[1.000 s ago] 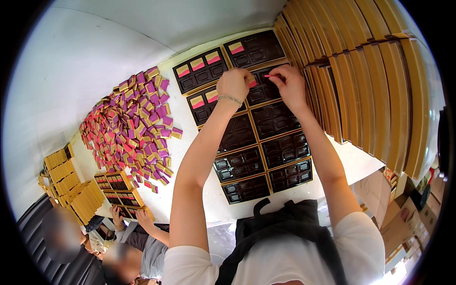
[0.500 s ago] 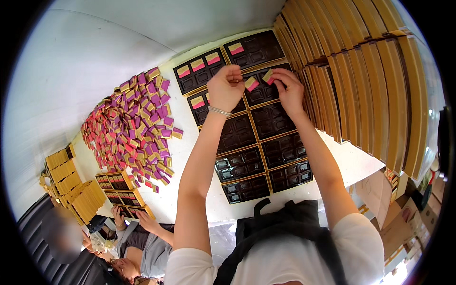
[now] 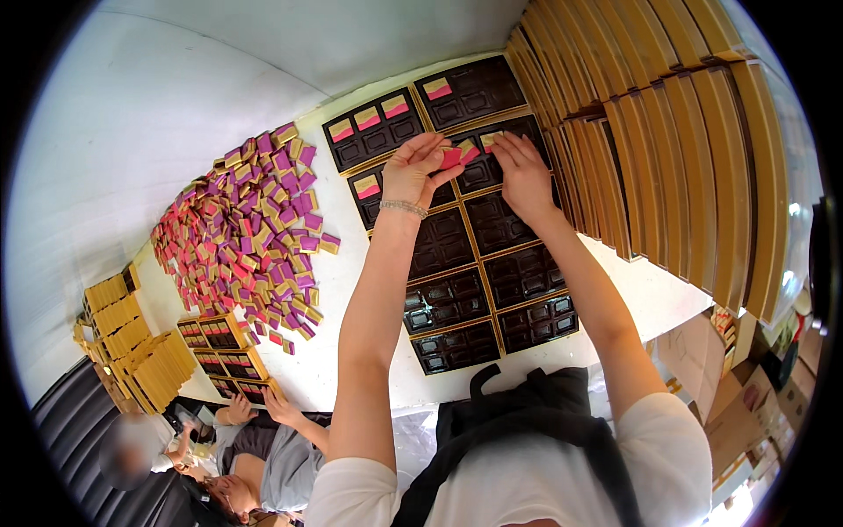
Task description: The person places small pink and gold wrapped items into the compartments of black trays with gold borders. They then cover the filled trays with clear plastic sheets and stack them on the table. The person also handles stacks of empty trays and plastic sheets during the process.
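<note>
Black compartment trays with gold edges (image 3: 516,274) lie in two columns in front of me. My left hand (image 3: 411,176) is closed over the far part of the columns, a small pink-and-gold wrapped piece (image 3: 450,158) between thumb and fingers. Right beside it, another wrapped piece (image 3: 470,150) sits in a right-column tray. In the same tray, my right hand (image 3: 525,171) has its fingertips on a third wrapped piece (image 3: 491,140), partly covering it. More such pieces fill some cells of the far-left tray (image 3: 367,119).
A large heap of purple, pink and gold wrapped pieces (image 3: 255,224) spreads on the white table (image 3: 351,281) to the left. Tall stacks of gold-edged boxes (image 3: 667,158) stand close on the right. At lower left, a co-worker's hands (image 3: 279,408) touch filled boxes (image 3: 233,364).
The piece in my right fingers has gone from tilted to lying flatter in the tray. My left hand has turned, and a pink piece now shows in its fingers.
</note>
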The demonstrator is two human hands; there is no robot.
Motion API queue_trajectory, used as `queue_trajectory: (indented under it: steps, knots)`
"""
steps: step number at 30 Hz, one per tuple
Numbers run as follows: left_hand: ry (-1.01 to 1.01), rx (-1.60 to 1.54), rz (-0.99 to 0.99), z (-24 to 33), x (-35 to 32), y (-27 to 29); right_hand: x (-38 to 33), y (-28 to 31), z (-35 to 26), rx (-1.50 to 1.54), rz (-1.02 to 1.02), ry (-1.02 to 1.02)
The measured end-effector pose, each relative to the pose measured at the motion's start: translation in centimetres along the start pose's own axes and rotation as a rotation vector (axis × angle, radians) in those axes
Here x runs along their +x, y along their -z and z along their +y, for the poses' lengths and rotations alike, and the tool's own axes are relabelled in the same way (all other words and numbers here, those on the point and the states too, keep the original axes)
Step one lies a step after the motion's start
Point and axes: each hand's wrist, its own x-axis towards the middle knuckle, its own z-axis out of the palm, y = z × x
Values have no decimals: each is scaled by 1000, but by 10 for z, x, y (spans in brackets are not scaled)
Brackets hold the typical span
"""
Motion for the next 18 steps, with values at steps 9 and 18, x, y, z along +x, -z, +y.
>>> queue_trajectory:
  steps: [9,18]
  knots:
    - [-782,1216,-201,-6,13,-34,-7,11,-7,-92,-39,-13]
    - [-443,1652,-1115,-24,80,-106,-49,45,-41,189,168,-254]
